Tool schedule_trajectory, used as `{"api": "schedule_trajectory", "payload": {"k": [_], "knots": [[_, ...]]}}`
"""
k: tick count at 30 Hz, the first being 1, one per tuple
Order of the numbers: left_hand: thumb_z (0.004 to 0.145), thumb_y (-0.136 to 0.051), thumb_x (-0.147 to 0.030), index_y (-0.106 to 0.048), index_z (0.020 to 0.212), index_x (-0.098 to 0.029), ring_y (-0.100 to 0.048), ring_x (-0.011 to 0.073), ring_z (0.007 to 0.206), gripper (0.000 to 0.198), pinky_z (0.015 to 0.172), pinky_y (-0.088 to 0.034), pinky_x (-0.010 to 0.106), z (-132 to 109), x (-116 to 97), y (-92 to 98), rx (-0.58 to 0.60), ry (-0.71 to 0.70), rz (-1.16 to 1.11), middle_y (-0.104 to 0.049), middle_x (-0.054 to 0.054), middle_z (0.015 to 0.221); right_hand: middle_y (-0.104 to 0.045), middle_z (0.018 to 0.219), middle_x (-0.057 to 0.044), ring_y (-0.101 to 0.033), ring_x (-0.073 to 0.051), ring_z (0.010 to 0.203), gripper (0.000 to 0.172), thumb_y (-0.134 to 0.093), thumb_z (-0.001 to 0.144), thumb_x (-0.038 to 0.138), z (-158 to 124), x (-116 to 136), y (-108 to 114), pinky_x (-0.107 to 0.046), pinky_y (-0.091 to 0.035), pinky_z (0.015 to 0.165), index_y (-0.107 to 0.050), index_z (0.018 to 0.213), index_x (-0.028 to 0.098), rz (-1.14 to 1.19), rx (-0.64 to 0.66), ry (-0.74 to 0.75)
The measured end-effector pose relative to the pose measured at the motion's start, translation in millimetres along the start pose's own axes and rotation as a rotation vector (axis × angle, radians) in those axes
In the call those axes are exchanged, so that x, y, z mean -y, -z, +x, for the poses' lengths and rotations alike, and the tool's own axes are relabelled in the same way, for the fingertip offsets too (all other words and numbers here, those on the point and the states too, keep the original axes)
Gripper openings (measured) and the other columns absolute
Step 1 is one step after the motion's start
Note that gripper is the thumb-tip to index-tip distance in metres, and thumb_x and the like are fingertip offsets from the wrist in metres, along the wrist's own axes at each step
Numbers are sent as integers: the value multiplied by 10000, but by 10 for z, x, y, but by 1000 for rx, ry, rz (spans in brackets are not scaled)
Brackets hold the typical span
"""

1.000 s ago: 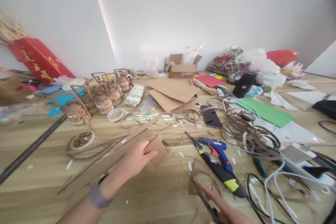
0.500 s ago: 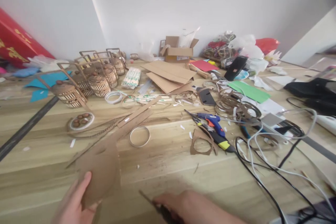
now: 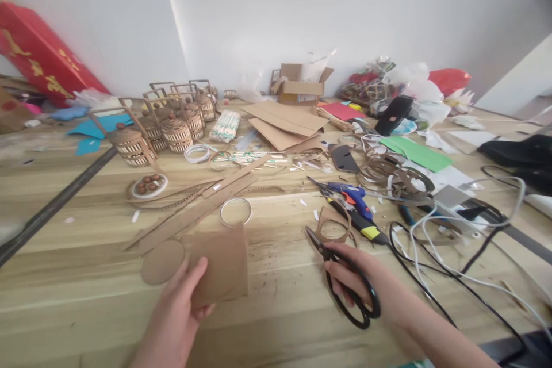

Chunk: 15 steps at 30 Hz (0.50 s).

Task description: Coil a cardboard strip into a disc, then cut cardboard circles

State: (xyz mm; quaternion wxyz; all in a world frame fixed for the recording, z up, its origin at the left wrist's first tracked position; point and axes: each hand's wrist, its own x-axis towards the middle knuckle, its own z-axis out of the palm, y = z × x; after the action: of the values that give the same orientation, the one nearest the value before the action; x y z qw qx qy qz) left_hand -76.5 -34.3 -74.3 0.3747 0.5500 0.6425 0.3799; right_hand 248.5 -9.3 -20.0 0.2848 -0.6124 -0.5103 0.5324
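Observation:
My left hand [image 3: 183, 293] grips a square piece of cardboard [image 3: 226, 264], thumb on top and fingers beneath. Just left of it, a round cardboard disc [image 3: 163, 262] lies on the wooden table. A pair of black-handled scissors [image 3: 317, 240] is in my right hand [image 3: 351, 276], fingers through the loops and blades pointing up and left. Beyond the cardboard rests a thin ring [image 3: 236, 212]. A cardboard scrap with a round hole [image 3: 322, 218] lies past the scissors' tip, beside a blue glue gun [image 3: 351, 198] and a black and yellow tool [image 3: 357, 224].
Small lidded bamboo baskets [image 3: 176, 135] with tall handles stand back left, near a dish of brown balls [image 3: 149, 185]. Long cardboard strips [image 3: 194, 213] cross the middle. Stacked cardboard sheets [image 3: 284, 121] lie at the back. Cables [image 3: 425, 276] tangle on the right.
My left hand has shifted right with the square cardboard, and the round disc now shows on the table. My right hand has moved up and right with the scissors. The view has turned slightly left.

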Motion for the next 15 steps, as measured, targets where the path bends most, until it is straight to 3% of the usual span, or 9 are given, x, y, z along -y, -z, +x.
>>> {"api": "schedule_trajectory", "payload": {"k": [3, 5, 8, 12, 15], "knots": [[964, -472, -481, -473, 1456, -268, -649, 318, 1235, 536, 682, -647, 336, 129, -482, -253, 20, 350, -314, -566, 106, 1492, -639, 665, 26, -575, -150, 513, 720, -779, 714, 591, 46, 49, -144, -258, -454, 487, -553, 1257, 176, 228, -53, 32], [970, -447, -448, -390, 1510, -249, -650, 290, 1229, 579, 692, -631, 315, 202, -714, -408, 96, 376, -374, -503, 112, 1550, -615, 660, 47, -548, -129, 506, 813, -822, 698, 565, 105, 140, -282, -232, -429, 468, -505, 1348, 194, 356, -32, 40], [936, -489, -393, -357, 1521, -270, -644, 273, 1217, 613, 656, -598, 286, 274, -886, -586, 208, 333, -468, -498, 91, 1558, -531, 617, 96, -427, -78, 456, 886, -873, 652, 549, 257, 273, -426, -169, -311, 407, -483, 1383, 236, 530, -12, 66], [906, -524, -402, -337, 1523, -255, -677, 261, 1112, 662, 574, -519, 251, 319, -920, -694, 271, 263, -582, -598, 93, 1456, -452, 506, 119, -375, -62, 417, 654, -904, 573, 569, 497, 325, -463, -146, -299, 375, -600, 1025, 207, 532, 26, 42], [892, -536, -421, -372, 1506, -247, -698, 255, 1047, 659, 552, -493, 250, 340, -895, -701, 293, 253, -624, -647, 97, 1388, -470, 494, 102, -410, -65, 409, 553, -912, 557, 547, 623, 283, -457, -156, -361, 367, -553, 802, 205, 460, 74, 22]]}}
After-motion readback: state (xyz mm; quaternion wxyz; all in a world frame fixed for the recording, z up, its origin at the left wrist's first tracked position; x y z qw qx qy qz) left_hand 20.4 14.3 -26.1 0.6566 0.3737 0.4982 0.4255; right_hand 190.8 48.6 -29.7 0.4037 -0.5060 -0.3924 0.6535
